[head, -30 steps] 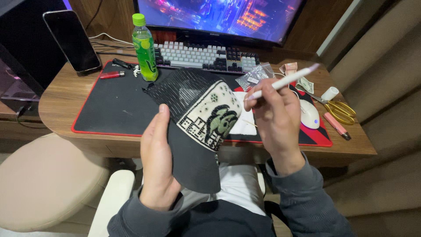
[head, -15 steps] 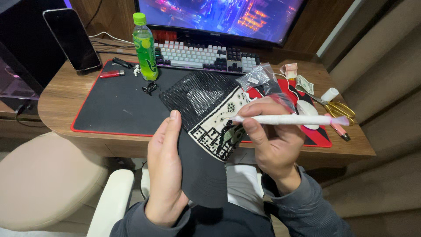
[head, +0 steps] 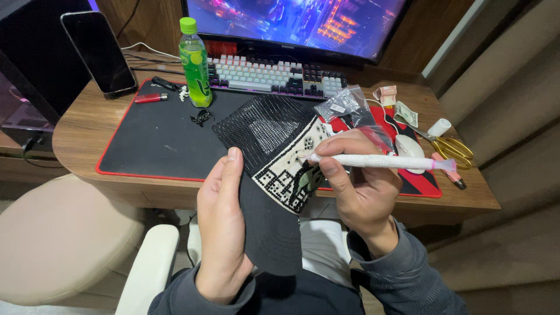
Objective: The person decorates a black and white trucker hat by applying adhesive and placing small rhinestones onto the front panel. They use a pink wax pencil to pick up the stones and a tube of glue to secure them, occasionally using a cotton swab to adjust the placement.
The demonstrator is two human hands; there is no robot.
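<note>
Across the upper half of the frame I see the wooden desk (head: 81,122), with a wide glowing monitor (head: 291,23) at the top centre and a black desk mat with a red edge (head: 157,140) spread below it. A white and dark mechanical keyboard (head: 274,76) lies just under the monitor. At the centre of the frame is the black mesh-backed cap with a cream patterned front panel (head: 274,175), held over the desk's near edge with its brim pointing down toward my lap. My left hand (head: 224,233) is closed around the brim, thumb lying along its left edge. My right hand (head: 361,186), right of centre, is pinched shut on a slim white pen-shaped tool with a pink end (head: 379,161), its tip touching the front panel. A green plastic bottle (head: 195,61) stands upper left of centre, a dark phone (head: 99,52) leans further left, and yellow-handled scissors (head: 446,147) lie at the right.
</note>
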